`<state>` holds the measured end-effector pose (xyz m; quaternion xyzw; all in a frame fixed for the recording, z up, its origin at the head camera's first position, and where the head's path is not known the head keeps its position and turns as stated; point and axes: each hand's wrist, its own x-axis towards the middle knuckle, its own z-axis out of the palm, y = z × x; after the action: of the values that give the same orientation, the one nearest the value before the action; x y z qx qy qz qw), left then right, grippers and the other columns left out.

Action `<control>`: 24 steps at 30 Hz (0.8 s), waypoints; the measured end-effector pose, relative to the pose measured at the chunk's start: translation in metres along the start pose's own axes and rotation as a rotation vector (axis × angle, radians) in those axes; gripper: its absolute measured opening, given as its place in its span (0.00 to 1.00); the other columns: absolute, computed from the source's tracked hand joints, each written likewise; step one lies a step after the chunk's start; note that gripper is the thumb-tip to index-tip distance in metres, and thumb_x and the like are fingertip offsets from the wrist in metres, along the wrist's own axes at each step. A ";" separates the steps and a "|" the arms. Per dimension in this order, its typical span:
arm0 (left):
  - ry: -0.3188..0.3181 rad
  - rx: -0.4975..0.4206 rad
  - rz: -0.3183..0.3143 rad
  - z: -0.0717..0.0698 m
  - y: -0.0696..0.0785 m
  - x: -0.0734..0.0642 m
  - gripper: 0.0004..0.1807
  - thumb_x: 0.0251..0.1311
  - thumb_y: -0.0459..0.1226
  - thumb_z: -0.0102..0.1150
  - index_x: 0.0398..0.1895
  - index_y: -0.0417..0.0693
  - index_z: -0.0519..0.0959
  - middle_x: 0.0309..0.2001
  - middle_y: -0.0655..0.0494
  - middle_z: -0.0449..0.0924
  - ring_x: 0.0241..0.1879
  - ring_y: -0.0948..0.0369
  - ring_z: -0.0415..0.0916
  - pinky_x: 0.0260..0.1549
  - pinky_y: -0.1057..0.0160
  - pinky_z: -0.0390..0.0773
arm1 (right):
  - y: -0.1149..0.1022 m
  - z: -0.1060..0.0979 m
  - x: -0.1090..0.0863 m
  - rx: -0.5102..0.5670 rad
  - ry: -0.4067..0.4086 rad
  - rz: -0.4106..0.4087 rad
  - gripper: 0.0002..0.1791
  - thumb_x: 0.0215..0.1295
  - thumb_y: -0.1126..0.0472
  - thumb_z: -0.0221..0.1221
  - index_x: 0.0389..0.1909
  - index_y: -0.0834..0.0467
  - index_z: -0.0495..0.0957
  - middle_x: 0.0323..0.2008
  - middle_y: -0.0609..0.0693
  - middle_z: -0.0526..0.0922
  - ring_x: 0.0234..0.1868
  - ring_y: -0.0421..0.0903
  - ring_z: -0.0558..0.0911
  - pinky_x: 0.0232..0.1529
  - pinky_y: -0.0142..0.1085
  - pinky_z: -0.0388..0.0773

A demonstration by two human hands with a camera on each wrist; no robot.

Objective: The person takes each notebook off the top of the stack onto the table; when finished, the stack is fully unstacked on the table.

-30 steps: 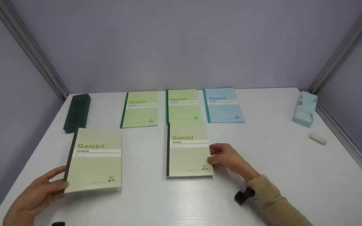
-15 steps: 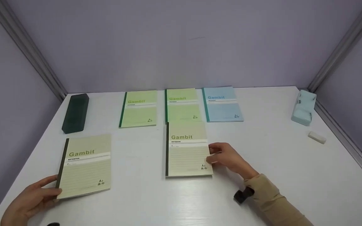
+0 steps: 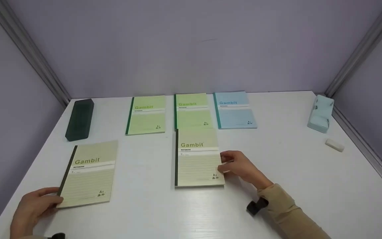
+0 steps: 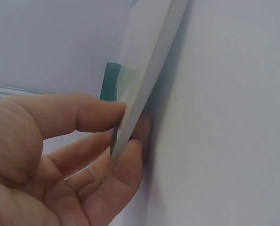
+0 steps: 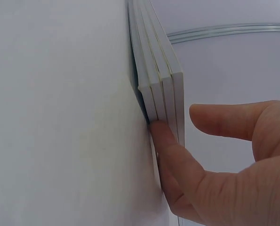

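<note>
Left hand [image 3: 35,205] nearer: I have it pinching the beige notebook [image 3: 90,181], nearside of the dark case [image 3: 80,119]; long axis slants past case's right. Right hand [image 3: 239,166] at stacked notebooks [image 3: 197,167], grip unclear.

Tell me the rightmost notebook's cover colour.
The cover is light blue, white-banded, best seen in head view.

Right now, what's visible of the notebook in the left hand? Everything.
The notebook is closed, face up, skewed, nearer the person than the green case. Its beige cover looks like card: "Gambit" title, white band, faint lines, A5 at lower right, dark spine strip on the left. The left hand pinches the near spine corner, thumb on top, fingers beneath, so that corner is off the table. Far edge contact: unclear.
</note>
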<state>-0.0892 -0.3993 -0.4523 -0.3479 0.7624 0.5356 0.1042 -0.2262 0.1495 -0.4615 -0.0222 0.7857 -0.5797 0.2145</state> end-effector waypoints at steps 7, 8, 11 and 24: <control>0.102 0.050 0.038 0.002 0.001 -0.002 0.36 0.45 0.29 0.65 0.60 0.22 0.65 0.26 0.58 0.79 0.27 0.65 0.75 0.26 0.65 0.79 | -0.001 0.000 0.000 -0.005 0.003 0.010 0.30 0.51 0.73 0.62 0.59 0.70 0.70 0.47 0.60 0.77 0.41 0.49 0.78 0.41 0.42 0.80; 0.125 0.067 0.037 0.004 0.002 -0.003 0.35 0.45 0.28 0.65 0.59 0.22 0.66 0.26 0.57 0.79 0.26 0.64 0.75 0.26 0.65 0.79 | -0.001 0.000 0.000 -0.004 0.005 0.010 0.30 0.51 0.73 0.63 0.59 0.70 0.70 0.47 0.60 0.77 0.42 0.50 0.78 0.41 0.42 0.80; 0.188 0.122 0.034 0.007 0.004 -0.005 0.32 0.43 0.29 0.65 0.55 0.23 0.70 0.25 0.54 0.80 0.25 0.62 0.75 0.23 0.64 0.78 | -0.002 0.000 -0.001 -0.003 0.010 0.013 0.30 0.51 0.73 0.63 0.59 0.71 0.69 0.47 0.60 0.77 0.42 0.50 0.77 0.41 0.41 0.80; 0.385 0.250 0.226 0.044 0.038 -0.030 0.25 0.58 0.38 0.57 0.55 0.29 0.72 0.48 0.31 0.78 0.45 0.41 0.74 0.32 0.58 0.68 | -0.002 0.000 -0.001 -0.008 0.006 0.015 0.29 0.52 0.73 0.62 0.59 0.70 0.70 0.47 0.60 0.77 0.41 0.50 0.78 0.41 0.42 0.80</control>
<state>-0.1012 -0.3408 -0.4259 -0.3404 0.8625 0.3694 -0.0610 -0.2261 0.1493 -0.4596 -0.0157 0.7888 -0.5751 0.2164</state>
